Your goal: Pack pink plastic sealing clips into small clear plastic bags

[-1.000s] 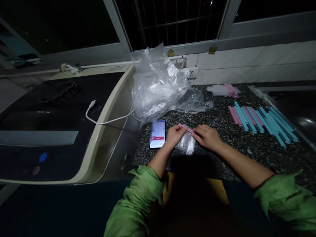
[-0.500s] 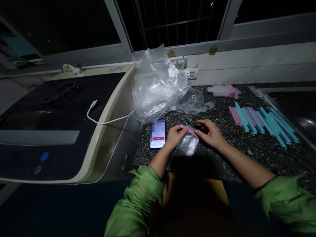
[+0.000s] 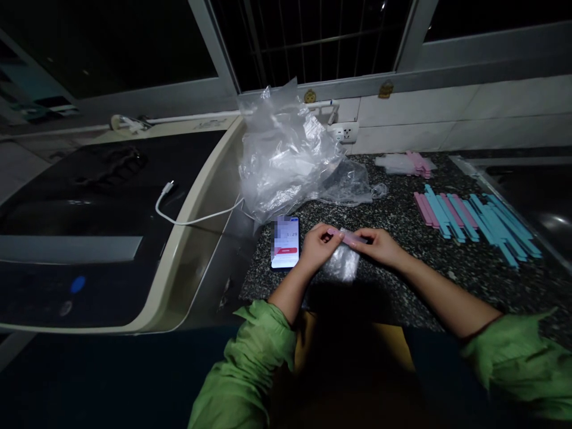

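Between my hands, just above the speckled counter, a slim pink strip (image 3: 348,238) slants down to the right, with clear film over its right part. My left hand (image 3: 316,246) pinches its left end between thumb and finger. At the other end, the thumb and fingers of my right hand (image 3: 381,246) are closed on the film-covered strip. Shiny clear plastic sleeves (image 3: 343,266) lie directly below. Whether the strip is fully inside a sleeve cannot be made out.
A lit phone (image 3: 285,242) lies left of my hands. Behind them sits a crumpled clear plastic bag (image 3: 286,161). Several pink and blue strips (image 3: 460,215) lie at right, with wrapped pink strips (image 3: 417,164) behind. A washing machine (image 3: 174,292) stands left; a sink (image 3: 552,220) is far right.
My right hand loosened its fingers half a second ago and has closed again on the strip's right end. Clear film now covers that part. My left hand has kept its pinch.
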The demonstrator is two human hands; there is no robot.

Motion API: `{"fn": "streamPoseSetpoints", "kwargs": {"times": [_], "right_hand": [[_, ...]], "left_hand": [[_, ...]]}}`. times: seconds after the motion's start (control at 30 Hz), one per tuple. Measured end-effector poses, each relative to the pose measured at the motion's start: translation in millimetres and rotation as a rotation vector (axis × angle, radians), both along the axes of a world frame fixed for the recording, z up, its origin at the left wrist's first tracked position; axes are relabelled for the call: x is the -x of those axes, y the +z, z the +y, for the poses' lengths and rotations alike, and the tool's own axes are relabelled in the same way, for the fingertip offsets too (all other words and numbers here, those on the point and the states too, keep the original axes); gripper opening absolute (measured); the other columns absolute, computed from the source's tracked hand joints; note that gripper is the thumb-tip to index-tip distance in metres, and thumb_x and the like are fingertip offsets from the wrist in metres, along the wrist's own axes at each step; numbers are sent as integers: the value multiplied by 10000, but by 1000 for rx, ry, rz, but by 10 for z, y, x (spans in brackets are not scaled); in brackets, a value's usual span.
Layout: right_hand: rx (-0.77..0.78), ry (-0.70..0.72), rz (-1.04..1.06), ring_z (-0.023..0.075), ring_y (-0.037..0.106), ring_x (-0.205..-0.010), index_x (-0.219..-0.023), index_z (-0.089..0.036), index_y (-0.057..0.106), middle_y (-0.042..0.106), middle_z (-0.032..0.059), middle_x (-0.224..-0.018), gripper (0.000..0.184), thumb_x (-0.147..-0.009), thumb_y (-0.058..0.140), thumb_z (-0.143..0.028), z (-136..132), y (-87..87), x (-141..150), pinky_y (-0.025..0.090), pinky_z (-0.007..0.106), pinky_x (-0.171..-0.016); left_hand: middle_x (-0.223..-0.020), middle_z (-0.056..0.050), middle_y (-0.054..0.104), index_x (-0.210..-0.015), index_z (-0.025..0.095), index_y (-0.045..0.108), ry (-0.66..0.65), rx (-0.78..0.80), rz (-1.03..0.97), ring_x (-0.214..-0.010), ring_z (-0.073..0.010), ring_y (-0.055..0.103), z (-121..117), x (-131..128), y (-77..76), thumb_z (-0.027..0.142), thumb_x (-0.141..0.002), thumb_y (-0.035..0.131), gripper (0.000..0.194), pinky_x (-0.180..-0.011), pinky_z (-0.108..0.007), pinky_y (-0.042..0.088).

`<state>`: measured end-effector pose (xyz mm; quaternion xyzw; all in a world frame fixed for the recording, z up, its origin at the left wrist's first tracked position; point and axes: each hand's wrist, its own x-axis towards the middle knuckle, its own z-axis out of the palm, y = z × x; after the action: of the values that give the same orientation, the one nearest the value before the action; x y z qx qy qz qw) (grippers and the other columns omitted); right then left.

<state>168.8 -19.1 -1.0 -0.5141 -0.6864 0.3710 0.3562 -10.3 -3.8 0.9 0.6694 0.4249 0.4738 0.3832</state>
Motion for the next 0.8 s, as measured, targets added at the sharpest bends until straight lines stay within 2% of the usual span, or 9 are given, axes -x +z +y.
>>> {"fn": "streamPoseSetpoints", "kwargs": {"times": [0.23, 0.8], "right_hand": [[-50, -36, -38, 170, 574, -650, -731, -175, 674, 667, 19, -695, 349, -652, 622, -512, 21, -54, 8, 435, 282, -610], [-85, -43, -77, 166, 574, -649, -737, -176, 680, 670, 21, -702, 329, -676, 607, -491, 24, -56, 1, 436, 275, -597]], "left_hand": [[-678, -21, 583, -663, 174, 650, 40, -143, 120, -724, -160, 522, 33, 18, -28, 272, -718, 660, 113, -718, -288, 391], [-637, -7, 586, -585, 190, 625, 34, -113, 182, -717, -164, 504, 50, 25, -22, 286, -724, 665, 174, -733, -300, 376]]}}
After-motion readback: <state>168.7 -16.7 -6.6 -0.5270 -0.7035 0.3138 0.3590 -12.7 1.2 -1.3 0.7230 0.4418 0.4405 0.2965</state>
